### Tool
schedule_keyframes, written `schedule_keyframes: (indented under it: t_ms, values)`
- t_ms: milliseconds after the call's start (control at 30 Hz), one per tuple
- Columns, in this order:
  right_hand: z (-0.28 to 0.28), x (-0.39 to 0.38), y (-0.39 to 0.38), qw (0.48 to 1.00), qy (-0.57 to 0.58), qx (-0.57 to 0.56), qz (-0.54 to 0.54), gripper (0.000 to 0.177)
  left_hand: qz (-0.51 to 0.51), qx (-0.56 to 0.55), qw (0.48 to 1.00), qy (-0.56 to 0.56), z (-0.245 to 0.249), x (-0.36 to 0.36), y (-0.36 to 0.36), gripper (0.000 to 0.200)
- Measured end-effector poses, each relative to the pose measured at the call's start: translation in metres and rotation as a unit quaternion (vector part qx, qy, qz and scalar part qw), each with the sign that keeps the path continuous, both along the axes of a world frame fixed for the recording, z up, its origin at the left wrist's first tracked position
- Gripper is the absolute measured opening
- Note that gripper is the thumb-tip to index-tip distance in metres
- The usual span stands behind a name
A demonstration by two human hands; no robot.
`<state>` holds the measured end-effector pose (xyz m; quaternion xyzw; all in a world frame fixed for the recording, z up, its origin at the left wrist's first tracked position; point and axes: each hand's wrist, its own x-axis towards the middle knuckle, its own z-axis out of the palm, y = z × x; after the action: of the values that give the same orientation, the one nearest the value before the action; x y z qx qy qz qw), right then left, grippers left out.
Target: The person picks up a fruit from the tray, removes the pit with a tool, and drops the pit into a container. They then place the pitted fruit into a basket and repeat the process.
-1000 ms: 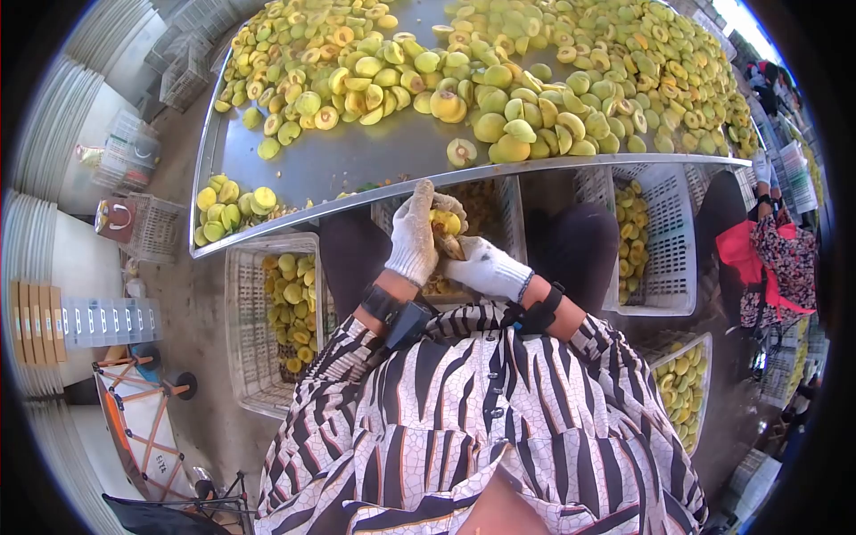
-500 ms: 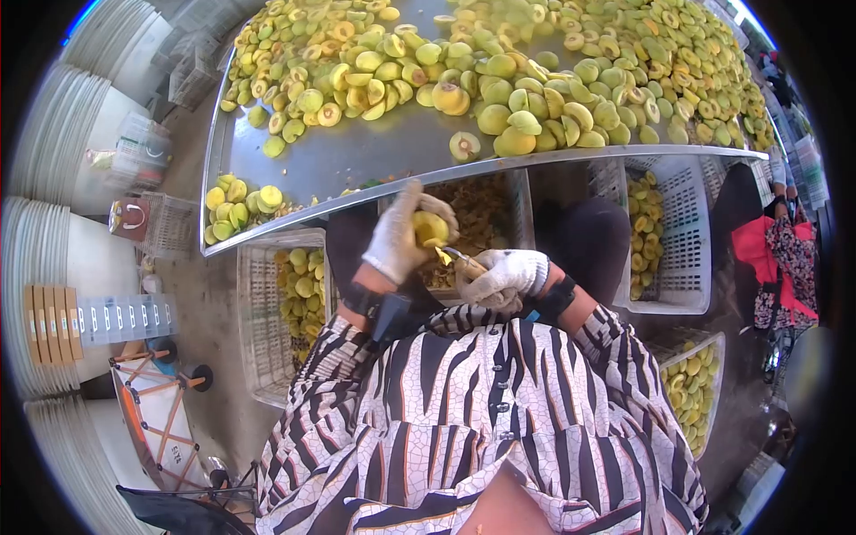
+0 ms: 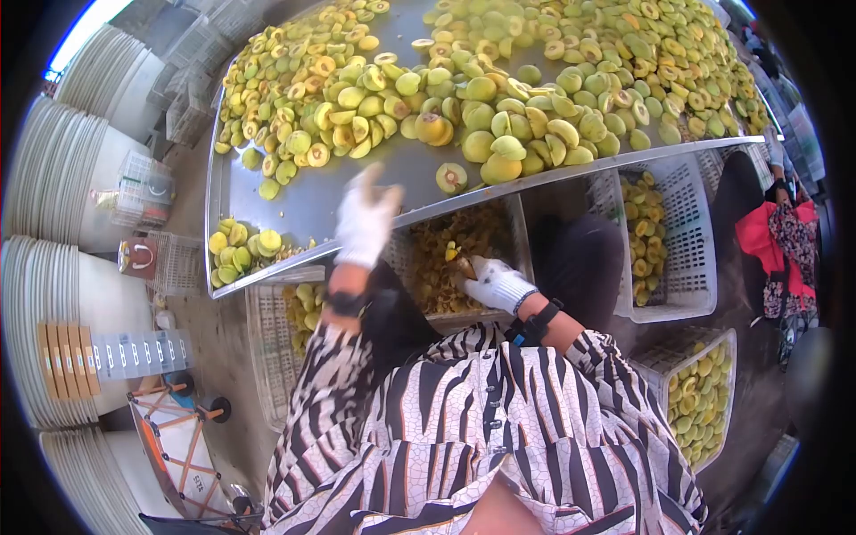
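Note:
My left hand (image 3: 366, 217), in a white glove, is raised over the near part of the metal table (image 3: 308, 192), its fingers apart and nothing in them. Halved green-yellow fruits (image 3: 357, 102) lie just beyond it. Lower and to the right, my gloved right hand (image 3: 496, 283) is closed round a small tool (image 3: 465, 266), with a yellow scrap of fruit at its tip. That hand is above a crate of brownish fruit scraps (image 3: 428, 285) between my knees.
A small fruit pile (image 3: 241, 250) sits at the table's left corner. Crates of fruit halves stand at the left (image 3: 272, 357), right (image 3: 682, 241) and lower right (image 3: 731, 392). Stacked white trays (image 3: 53, 178) line the left side. A person in floral clothing (image 3: 789, 250) is at far right.
My left hand has moved up and away from my right hand, and the fruit half it held is gone from it. My right hand has stayed low with the tool. The view has shifted slightly.

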<state>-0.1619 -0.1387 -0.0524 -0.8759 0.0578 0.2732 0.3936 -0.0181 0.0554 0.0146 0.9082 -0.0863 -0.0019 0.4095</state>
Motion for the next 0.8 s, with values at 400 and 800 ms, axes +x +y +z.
schedule_keyframes:
  t_ms: [400, 800]
  values:
    - [0.025, -0.006, -0.021, 0.991, -0.023, -0.067, -0.113, 0.039, -0.053, -0.222, 0.946, 0.229, -0.02, 0.022, -0.067, 0.041]
    - [0.052, -0.001, 0.017, 0.923, -0.299, 0.072, -0.231, 0.031, -0.101, -0.462, 0.828, 0.302, -0.008, -0.075, -0.023, 0.031]
